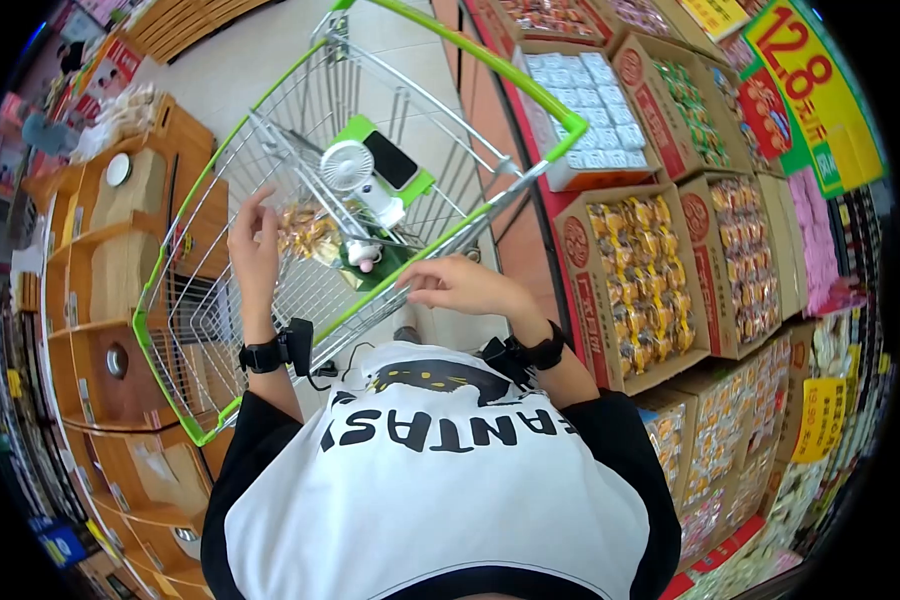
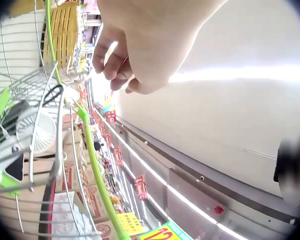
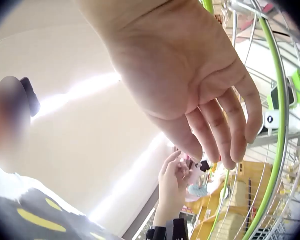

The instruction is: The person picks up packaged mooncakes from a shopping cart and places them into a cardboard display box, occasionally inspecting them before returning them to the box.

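Head view: one o'clock, yellow sign clipped by top edge. Four o'clock, yellow price card, small print illegible. Ten o'clock, bagged goods partly behind cart wires. Left wrist view: six o'clock, large price sign cut off. Right wrist view: nine o'clock, head blurred.

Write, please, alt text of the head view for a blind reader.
A person's left hand and right hand hover near a green-rimmed shopping cart with a white fan and a phone; open boxes of wrapped snacks stand beside it.

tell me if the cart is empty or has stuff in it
The cart is not empty: a white fan, a phone and bagged goods show inside it.
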Tool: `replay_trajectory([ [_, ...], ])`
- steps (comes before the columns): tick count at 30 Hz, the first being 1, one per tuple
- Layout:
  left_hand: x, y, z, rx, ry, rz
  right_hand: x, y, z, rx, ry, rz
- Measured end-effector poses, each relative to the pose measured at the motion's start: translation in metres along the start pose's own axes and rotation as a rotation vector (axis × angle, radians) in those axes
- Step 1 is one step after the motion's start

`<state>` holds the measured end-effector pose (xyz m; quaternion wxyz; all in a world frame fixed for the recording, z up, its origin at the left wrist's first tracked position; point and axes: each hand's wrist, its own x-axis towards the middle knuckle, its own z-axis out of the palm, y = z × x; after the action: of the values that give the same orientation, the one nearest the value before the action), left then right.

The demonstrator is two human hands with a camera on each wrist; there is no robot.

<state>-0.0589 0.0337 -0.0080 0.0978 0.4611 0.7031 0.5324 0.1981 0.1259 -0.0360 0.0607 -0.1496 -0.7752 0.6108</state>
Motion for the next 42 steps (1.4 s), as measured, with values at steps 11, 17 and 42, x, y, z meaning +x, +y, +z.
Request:
replay_trajectory([
  [11,0.005,-0.138,-0.075,0.070,-0.037,-0.270,0.160,0.007,0.083,-0.238,-0.377,-0.143],
  [17,0.012,-0.215,-0.090,0.047,-0.135,-0.465,0.268,0.043,0.128,-0.399,-0.198,-0.110],
  [42,-0.002,-0.465,0.052,0.430,-0.102,-0.337,0.404,0.275,0.143,-0.925,0.104,0.415],
])
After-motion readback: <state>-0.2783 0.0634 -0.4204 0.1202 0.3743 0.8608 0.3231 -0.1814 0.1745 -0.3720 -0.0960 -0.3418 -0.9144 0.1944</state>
